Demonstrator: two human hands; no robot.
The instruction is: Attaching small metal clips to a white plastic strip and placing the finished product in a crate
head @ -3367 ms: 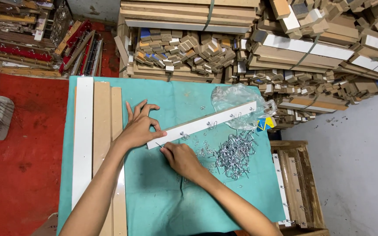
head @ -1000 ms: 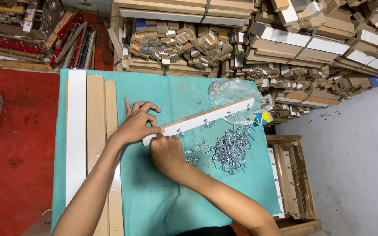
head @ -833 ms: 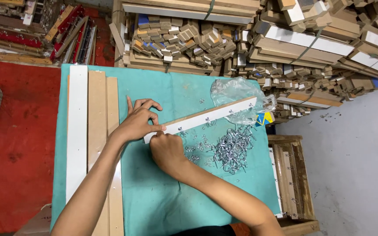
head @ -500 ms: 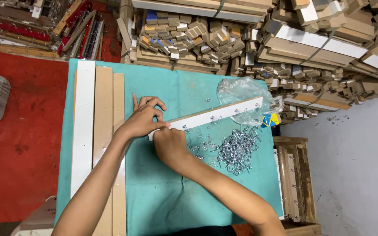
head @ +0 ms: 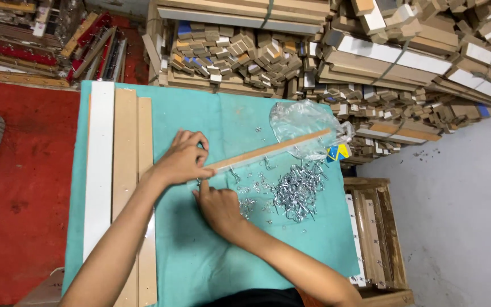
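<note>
**Two hands on a narrow wooden strip over the teal bench**

We look down on our left hand, which lies over the near end of a long wooden strip, its fingers curled and closed on the strip's edge. The strip is tipped so that its brown side faces up, and it runs slantwise across the teal bench toward a crumpled clear plastic bag, its far end lying on the bag. Small metal hooks hang along the strip's lower edge.

Our right hand rests on the cloth just below that same end, fingers drawn together toward the strip near the left hand; we cannot tell whether it pinches a hook, for the fingertips are hidden.

To the right of this hand lies a heap of loose metal hooks, with a few scattered toward the strip.

Along the left of the bench lie a white board and two brown boards, side by side. Behind the bench stand stacks of bundled wooden pieces. A wooden crate sits beside the bench on the right.
</note>
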